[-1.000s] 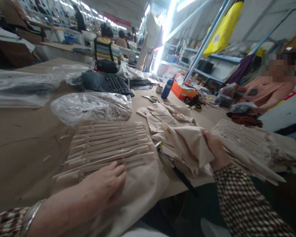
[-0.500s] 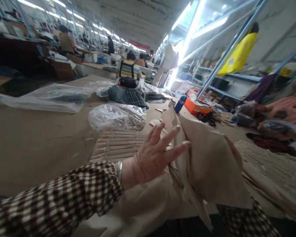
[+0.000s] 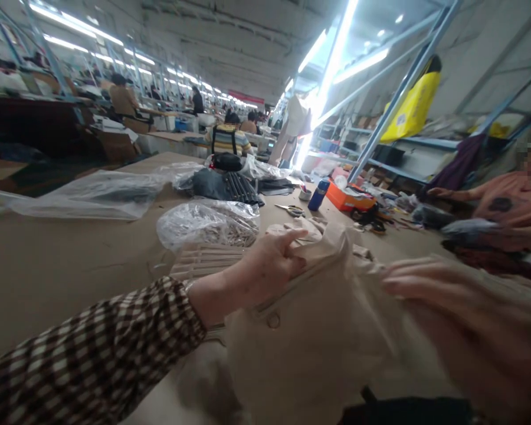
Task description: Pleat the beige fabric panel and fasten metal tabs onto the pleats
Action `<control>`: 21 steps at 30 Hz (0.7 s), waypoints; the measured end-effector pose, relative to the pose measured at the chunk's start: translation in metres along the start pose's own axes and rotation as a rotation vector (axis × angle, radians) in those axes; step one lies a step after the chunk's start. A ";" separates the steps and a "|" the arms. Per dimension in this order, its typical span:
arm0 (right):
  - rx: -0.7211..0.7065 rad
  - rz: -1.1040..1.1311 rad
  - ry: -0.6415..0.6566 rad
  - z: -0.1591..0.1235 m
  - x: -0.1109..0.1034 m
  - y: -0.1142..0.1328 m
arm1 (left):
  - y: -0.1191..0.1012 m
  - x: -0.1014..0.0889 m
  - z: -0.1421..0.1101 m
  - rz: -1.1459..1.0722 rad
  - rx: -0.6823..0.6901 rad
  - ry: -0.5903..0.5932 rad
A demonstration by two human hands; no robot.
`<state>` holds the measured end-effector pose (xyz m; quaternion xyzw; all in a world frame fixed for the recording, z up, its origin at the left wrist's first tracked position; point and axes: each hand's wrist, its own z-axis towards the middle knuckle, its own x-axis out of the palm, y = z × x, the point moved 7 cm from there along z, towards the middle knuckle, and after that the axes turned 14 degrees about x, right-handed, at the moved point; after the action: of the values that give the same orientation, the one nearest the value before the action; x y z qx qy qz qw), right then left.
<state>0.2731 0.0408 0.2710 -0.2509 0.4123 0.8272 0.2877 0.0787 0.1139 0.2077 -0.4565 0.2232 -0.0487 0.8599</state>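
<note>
My left hand (image 3: 269,265) pinches the top edge of a beige garment piece (image 3: 310,348) with a button, held up in front of me. My right hand (image 3: 429,289) is blurred by motion, its fingers stretched over the cloth's right side. Behind the held piece lies a fanned stack of beige placket pieces (image 3: 206,260) on the brown table (image 3: 62,265). More beige pieces (image 3: 314,227) lie further back.
A clear plastic bag of small parts (image 3: 207,221), dark fabric stack (image 3: 223,186), scissors (image 3: 289,208), blue bottle (image 3: 317,195) and orange box (image 3: 349,199) sit beyond. A person in pink (image 3: 504,203) sits at right. Other workers are far back.
My left hand has left the flat stack and taken hold of the garment piece's top edge. The piece was lifted from the right pile and spread before me. The camera tilted up.
</note>
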 end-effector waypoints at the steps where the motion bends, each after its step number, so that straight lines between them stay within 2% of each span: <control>1: -0.143 -0.108 0.088 -0.009 0.019 0.014 | 0.002 0.004 -0.002 -0.146 -0.054 -0.011; 3: -0.326 -0.207 0.115 -0.017 0.048 0.027 | 0.002 0.013 -0.008 -0.400 -0.164 -0.037; 5: -0.356 -0.186 0.078 -0.014 0.063 0.023 | 0.000 0.017 -0.015 -0.561 -0.265 -0.075; 8: -0.256 -0.051 0.133 -0.005 0.072 0.011 | 0.000 0.019 -0.024 -0.631 -0.351 -0.101; 11: -0.087 0.173 0.289 -0.001 0.078 0.002 | 0.004 0.020 -0.028 -0.537 -0.306 -0.070; 14: 0.004 0.269 0.444 0.000 0.084 -0.002 | 0.003 0.021 -0.026 -0.273 -0.156 0.026; 16: -0.029 0.191 0.483 0.003 0.080 -0.001 | -0.011 0.016 -0.021 0.029 0.052 0.046; 19: -0.126 -0.134 0.361 0.011 0.063 0.009 | -0.059 0.007 -0.023 0.564 0.469 0.019; 21: -0.192 -0.350 0.235 0.016 0.051 0.023 | -0.085 0.007 -0.029 0.814 0.612 0.064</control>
<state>0.2184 0.0565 0.2588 -0.4392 0.3125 0.7654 0.3516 0.0828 0.0411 0.2600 -0.0580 0.3848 0.2131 0.8962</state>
